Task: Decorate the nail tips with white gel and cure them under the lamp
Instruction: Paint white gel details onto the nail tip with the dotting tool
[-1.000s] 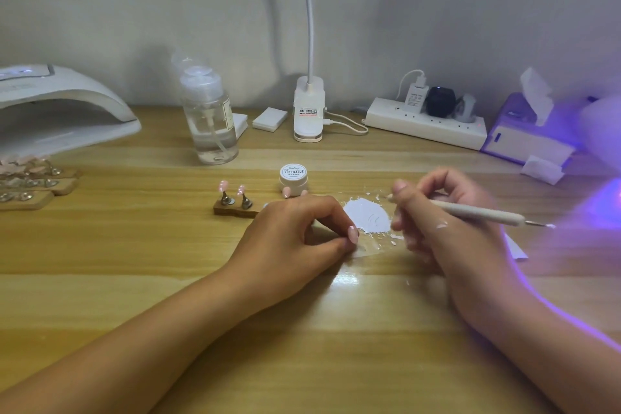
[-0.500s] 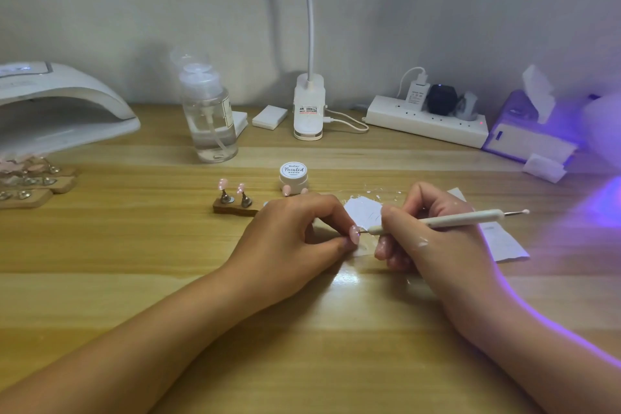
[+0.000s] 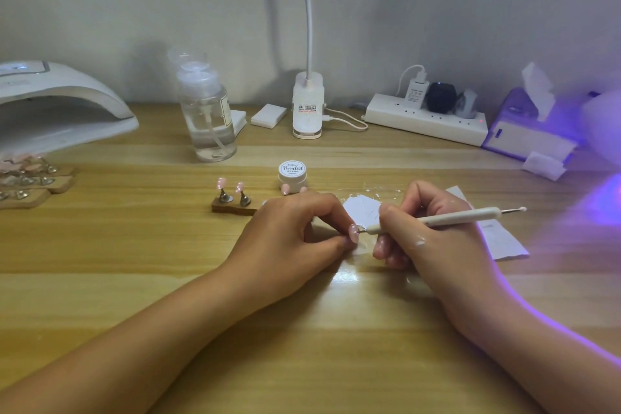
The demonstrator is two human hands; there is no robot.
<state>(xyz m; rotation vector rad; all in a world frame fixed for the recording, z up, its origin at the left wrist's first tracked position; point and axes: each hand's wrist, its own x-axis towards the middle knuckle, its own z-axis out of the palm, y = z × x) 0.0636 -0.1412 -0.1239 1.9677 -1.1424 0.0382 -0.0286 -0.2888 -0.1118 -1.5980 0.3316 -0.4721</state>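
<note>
Since a second ago, the right hand [image 3: 433, 245] has brought its dotting pen [image 3: 447, 217] leftward off the white gel smear [image 3: 361, 208], and the pen's metal point now meets the nail tip [image 3: 353, 233]. That pink nail tip is pinched between the thumb and forefinger of the left hand [image 3: 289, 239], which rests low on the tabletop [image 3: 134, 245] with its other fingers curled under. The right hand grips the pen like a pencil, with the far end pointing right. A dab of white sits on the back of that hand.

Just behind the left hand, a small wooden stand [image 3: 232, 207] carries two more pink tips upright on metal posts, and the gel jar [image 3: 292, 173] stands lid-on beside it. The curing lamp [image 3: 60, 104] sits at the far left with further stands [image 3: 33, 178] in front of it. A pump bottle [image 3: 208, 118], a desk lamp base [image 3: 307, 107], a power strip [image 3: 426, 121] and a tissue box [image 3: 527, 134] line the back edge. A paper slip [image 3: 504, 239] lies under the right wrist.
</note>
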